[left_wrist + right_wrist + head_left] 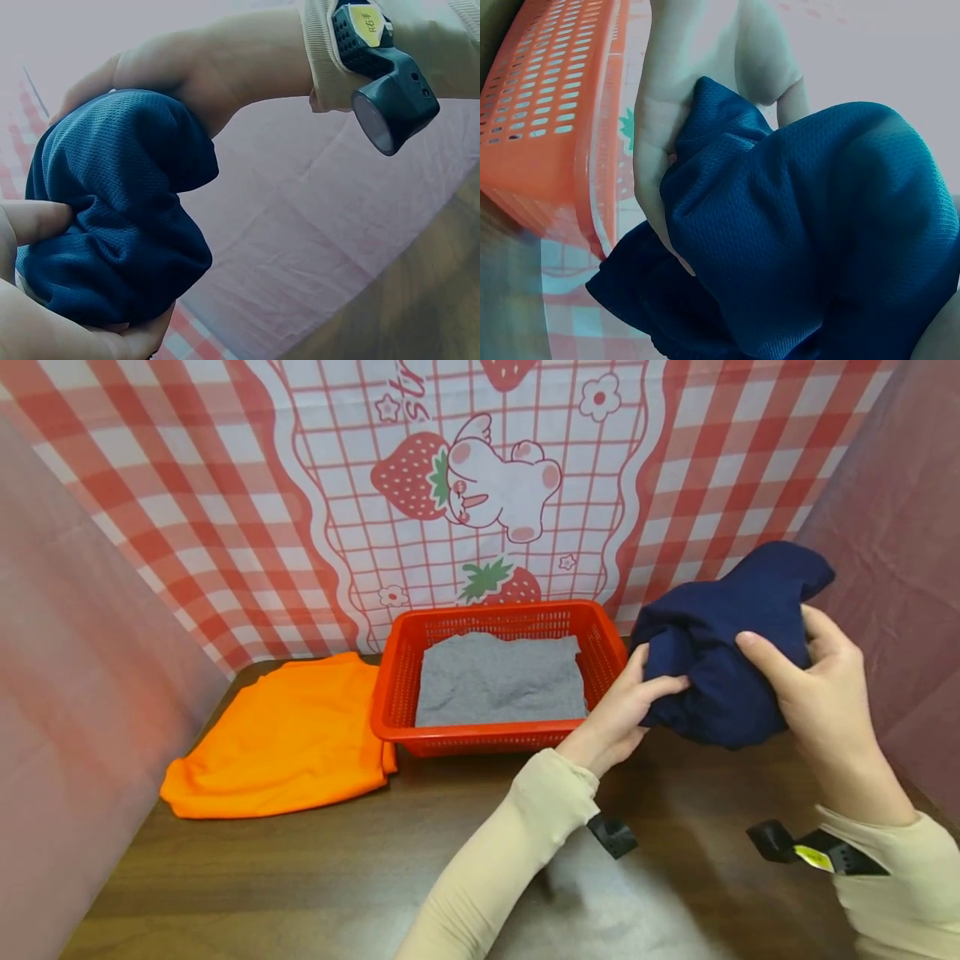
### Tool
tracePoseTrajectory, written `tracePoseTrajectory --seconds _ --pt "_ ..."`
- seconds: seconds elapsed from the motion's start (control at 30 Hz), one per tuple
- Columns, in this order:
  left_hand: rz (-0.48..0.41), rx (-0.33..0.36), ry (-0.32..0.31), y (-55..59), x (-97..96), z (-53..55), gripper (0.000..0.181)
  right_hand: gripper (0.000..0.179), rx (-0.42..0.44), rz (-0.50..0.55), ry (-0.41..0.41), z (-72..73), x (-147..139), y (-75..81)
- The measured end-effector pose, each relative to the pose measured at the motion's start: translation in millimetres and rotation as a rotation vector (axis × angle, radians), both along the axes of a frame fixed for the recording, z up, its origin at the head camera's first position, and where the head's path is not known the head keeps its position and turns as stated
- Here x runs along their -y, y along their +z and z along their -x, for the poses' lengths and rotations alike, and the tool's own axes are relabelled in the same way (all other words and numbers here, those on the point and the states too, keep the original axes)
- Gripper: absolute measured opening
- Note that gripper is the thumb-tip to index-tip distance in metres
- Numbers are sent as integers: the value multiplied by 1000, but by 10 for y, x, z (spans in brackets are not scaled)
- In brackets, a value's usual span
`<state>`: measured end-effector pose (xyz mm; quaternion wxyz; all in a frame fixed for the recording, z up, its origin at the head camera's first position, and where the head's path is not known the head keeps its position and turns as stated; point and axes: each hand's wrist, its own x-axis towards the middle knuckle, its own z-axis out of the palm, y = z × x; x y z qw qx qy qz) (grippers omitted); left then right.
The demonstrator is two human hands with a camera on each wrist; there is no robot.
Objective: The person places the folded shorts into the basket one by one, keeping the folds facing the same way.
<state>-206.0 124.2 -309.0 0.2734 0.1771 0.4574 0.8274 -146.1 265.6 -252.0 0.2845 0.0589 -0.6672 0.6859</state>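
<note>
A bunched navy blue cloth garment (pixel 731 643) is held up above the table, to the right of the red basket (pixel 480 735). My left hand (pixel 618 706) grips its lower left side, thumb lying over the fabric. On the opposite side my right hand (pixel 821 693) holds it, with the thumb in front and the other fingers mostly hidden behind the cloth. Fine mesh texture shows on the garment (pixel 120 202) in the left wrist view. In the basket lies a folded grey cloth (pixel 498 681).
An orange folded cloth (pixel 292 739) lies on the wooden table (pixel 315 877), against the basket's left side. Behind stands a red-and-white checked curtain (pixel 225 502) with strawberry prints. Pink fabric (pixel 892 527) hangs at the right, and more on the left.
</note>
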Motion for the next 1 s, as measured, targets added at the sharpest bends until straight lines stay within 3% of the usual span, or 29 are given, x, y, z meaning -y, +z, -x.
tracePoseTrajectory --seconds 0.43,0.73,1.0 --pt "-120 -58 44 -99 147 67 41 34 -20 10 39 85 132 -55" --pt "-219 -45 31 -126 266 125 46 38 -47 -6 101 139 211 -82" --pt "-224 -37 48 -157 386 160 54 34 -45 18 111 195 291 -124"
